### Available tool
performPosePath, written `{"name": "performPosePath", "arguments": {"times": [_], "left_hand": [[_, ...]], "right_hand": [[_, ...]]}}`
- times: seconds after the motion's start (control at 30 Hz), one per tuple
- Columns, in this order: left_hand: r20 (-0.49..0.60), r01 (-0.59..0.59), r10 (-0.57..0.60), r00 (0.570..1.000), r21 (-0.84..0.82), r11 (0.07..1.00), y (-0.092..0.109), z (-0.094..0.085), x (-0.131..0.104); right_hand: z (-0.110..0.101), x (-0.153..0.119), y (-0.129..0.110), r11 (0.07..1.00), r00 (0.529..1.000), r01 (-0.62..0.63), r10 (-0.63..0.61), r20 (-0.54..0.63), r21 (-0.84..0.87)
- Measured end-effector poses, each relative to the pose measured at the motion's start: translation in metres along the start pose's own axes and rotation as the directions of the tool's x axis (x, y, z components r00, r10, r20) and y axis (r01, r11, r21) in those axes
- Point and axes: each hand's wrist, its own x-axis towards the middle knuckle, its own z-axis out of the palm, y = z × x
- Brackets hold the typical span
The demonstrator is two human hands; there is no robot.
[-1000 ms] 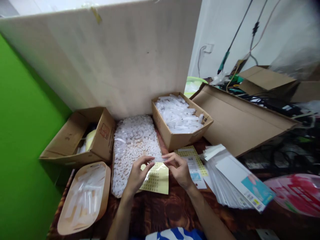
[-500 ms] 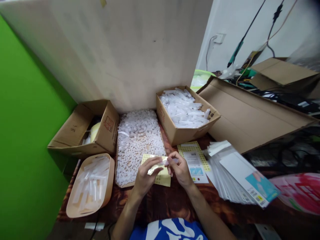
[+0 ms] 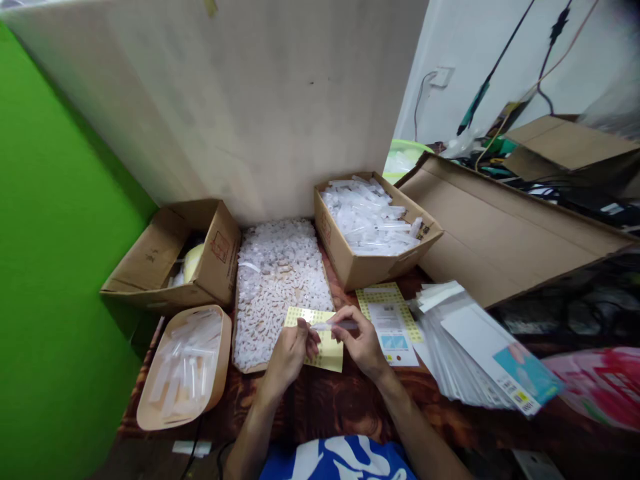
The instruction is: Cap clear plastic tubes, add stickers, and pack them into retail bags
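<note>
My right hand (image 3: 359, 339) pinches a small clear plastic tube (image 3: 330, 326), which lies level and points left. At the tube's left end, my left hand (image 3: 293, 348) has its fingers curled together; whether they grip the tube or something tiny is too small to tell. Beneath both hands lies a yellow sticker sheet (image 3: 327, 361). Just beyond them a shallow cardboard tray (image 3: 256, 369) is covered with many small whitish clear pieces (image 3: 280, 293).
A cardboard box (image 3: 367, 267) of clear tubes stands behind, another box (image 3: 200, 293) at left. A beige basket (image 3: 225, 363) holds clear tubes. On the right are a printed sheet (image 3: 393, 333), a fanned stack of packages (image 3: 465, 353) and a large cardboard flap (image 3: 500, 233).
My left hand's fingers, spread around the tube's left end before, have curled closed. The tube now shows more plainly in my right hand, which has hardly moved.
</note>
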Motion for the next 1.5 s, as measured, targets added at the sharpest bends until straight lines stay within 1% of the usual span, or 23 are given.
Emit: {"name": "performPosePath", "arguments": {"times": [0.03, 0.07, 0.1, 0.17, 0.23, 0.3, 0.37, 0.4, 0.47, 0.5, 0.57, 0.63, 0.67, 0.73, 0.8, 0.87, 0.9, 0.93, 1.0, 1.1, 1.3, 1.4, 1.5], "left_hand": [[0.027, 0.033, -0.034, 0.999, 0.030, 0.999, 0.001, 0.001, 0.000], [0.033, 0.021, -0.023, 0.999, 0.073, 0.997, 0.002, 0.002, -0.001], [0.027, -0.033, 0.029, 0.999, 0.127, 0.991, 0.003, 0.002, -0.001], [0.015, -0.218, 0.221, 0.975, 0.241, 0.946, 0.004, 0.002, -0.001], [0.045, -0.405, 0.418, 0.907, 0.361, 0.840, 0.002, -0.001, 0.000], [0.121, -0.541, 0.561, 0.819, 0.487, 0.686, -0.003, -0.005, 0.003], [0.222, -0.620, 0.629, 0.745, 0.579, 0.530, -0.008, -0.010, 0.007], [0.256, -0.641, 0.645, 0.720, 0.602, 0.476, -0.012, -0.013, 0.009], [0.280, -0.661, 0.661, 0.696, 0.610, 0.437, -0.018, -0.016, 0.014], [0.270, -0.658, 0.664, 0.698, 0.608, 0.444, -0.022, -0.017, 0.016], [0.228, -0.618, 0.639, 0.735, 0.614, 0.492, -0.029, -0.017, 0.018], [0.190, -0.548, 0.574, 0.797, 0.626, 0.554, -0.036, -0.015, 0.018], [0.182, -0.515, 0.534, 0.826, 0.629, 0.582, -0.039, -0.014, 0.016], [0.201, -0.478, 0.462, 0.864, 0.615, 0.627, -0.046, -0.011, 0.012], [0.232, -0.471, 0.422, 0.877, 0.589, 0.656, -0.051, -0.008, 0.007], [0.230, -0.465, 0.412, 0.882, 0.569, 0.678, -0.057, -0.005, 0.003], [0.219, -0.463, 0.416, 0.883, 0.563, 0.685, -0.059, -0.004, 0.002], [0.205, -0.460, 0.423, 0.883, 0.560, 0.689, -0.061, -0.003, 0.002], [0.173, -0.454, 0.437, 0.882, 0.555, 0.697, -0.064, -0.001, 0.001], [0.131, -0.453, 0.461, 0.878, 0.541, 0.709, -0.064, 0.001, 0.001], [0.108, -0.483, 0.500, 0.859, 0.490, 0.725, -0.053, 0.007, -0.006], [0.078, -0.474, 0.491, 0.868, 0.429, 0.769, -0.046, 0.009, -0.011], [0.015, -0.437, 0.457, 0.889, 0.323, 0.840, -0.038, 0.008, -0.014]], "right_hand": [[0.000, 0.000, -0.001, 1.000, 1.000, 0.010, -0.010, 0.006, -0.022], [0.001, -0.001, -0.002, 0.999, 1.000, 0.011, -0.011, 0.008, -0.032], [0.002, -0.001, -0.003, 1.000, 1.000, 0.001, -0.001, 0.006, -0.029], [0.003, -0.002, -0.006, 0.999, 0.999, -0.040, 0.040, -0.005, 0.003], [0.006, -0.002, -0.008, 0.993, 0.995, -0.103, 0.104, -0.009, 0.051], [0.009, -0.003, -0.008, 0.971, 0.980, -0.196, 0.198, -0.001, 0.133], [0.013, -0.004, -0.008, 0.909, 0.940, -0.335, 0.339, 0.026, 0.248], [0.015, -0.004, -0.008, 0.863, 0.910, -0.405, 0.412, 0.044, 0.300], [0.019, -0.003, -0.009, 0.792, 0.858, -0.492, 0.512, 0.044, 0.362], [0.020, -0.003, -0.010, 0.791, 0.850, -0.494, 0.527, 0.008, 0.362], [0.019, -0.001, -0.011, 0.859, 0.871, -0.428, 0.475, -0.125, 0.282], [0.015, -0.001, -0.012, 0.941, 0.908, -0.319, 0.337, -0.251, 0.108], [0.012, -0.001, -0.013, 0.964, 0.924, -0.265, 0.256, -0.283, 0.004], [0.003, -0.002, -0.014, 0.965, 0.953, -0.167, 0.105, -0.284, -0.202], [-0.008, -0.003, -0.014, 0.916, 0.968, -0.090, -0.012, -0.250, -0.391], [-0.020, -0.005, -0.011, 0.852, 0.971, -0.069, -0.061, -0.229, -0.519], [-0.025, -0.006, -0.008, 0.830, 0.972, -0.087, -0.050, -0.229, -0.550], [-0.030, -0.008, -0.005, 0.822, 0.973, -0.124, -0.009, -0.229, -0.556], [-0.035, -0.011, 0.002, 0.833, 0.969, -0.228, 0.146, -0.198, -0.504], [-0.031, -0.018, 0.010, 0.867, 0.934, -0.353, 0.345, -0.088, -0.352], [-0.007, -0.020, 0.018, 0.903, 0.912, -0.411, 0.407, -0.057, -0.123], [-0.005, -0.017, 0.022, 0.899, 0.899, -0.437, 0.437, 0.002, -0.035], [-0.008, -0.016, 0.022, 0.892, 0.890, -0.451, 0.451, 0.067, -0.011]]}}
